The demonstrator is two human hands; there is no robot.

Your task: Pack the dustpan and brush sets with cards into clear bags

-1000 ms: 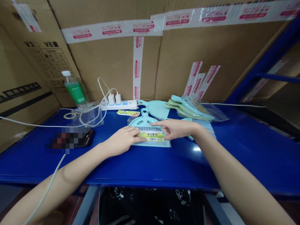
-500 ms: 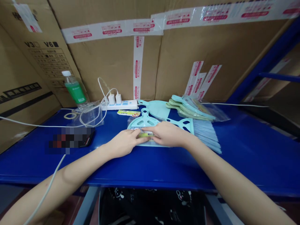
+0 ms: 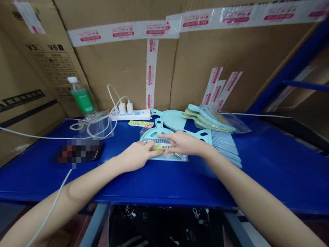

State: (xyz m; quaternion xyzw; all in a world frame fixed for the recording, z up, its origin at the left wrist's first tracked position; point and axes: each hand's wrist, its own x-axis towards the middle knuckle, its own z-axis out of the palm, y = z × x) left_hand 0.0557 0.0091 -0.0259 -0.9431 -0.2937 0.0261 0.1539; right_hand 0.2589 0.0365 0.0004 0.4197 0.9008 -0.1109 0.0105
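A light-blue dustpan [image 3: 158, 126] in a clear plastic bag lies on the desk, its handle pointing away from me. A yellow and white label card [image 3: 159, 147] rests on it, with grey-blue bristles showing behind the card. My left hand [image 3: 136, 155] lies on the bag's left side, fingers stretched over the label's lower edge. From the right, my right hand [image 3: 186, 143] reaches over the pan with its index finger extended above the label and its thumb at the label's right end. Under my right wrist is a loose light-blue brush [image 3: 226, 145], bristles fanned to the right.
Another light-blue dustpan [image 3: 172, 118] lies behind, beside bagged green and blue sets [image 3: 209, 120]. A power strip [image 3: 133, 115] with two chargers, a second label card [image 3: 141, 124], a green-labelled bottle [image 3: 83, 99] and a cable ring [image 3: 77, 126] stand left. Cardboard boxes [image 3: 123, 68] wall the desk's back.
My right hand has shifted slightly up and right, and its index finger has moved off the label's top edge, uncovering more of the label and the pan's lower right corner. My left hand stays put.
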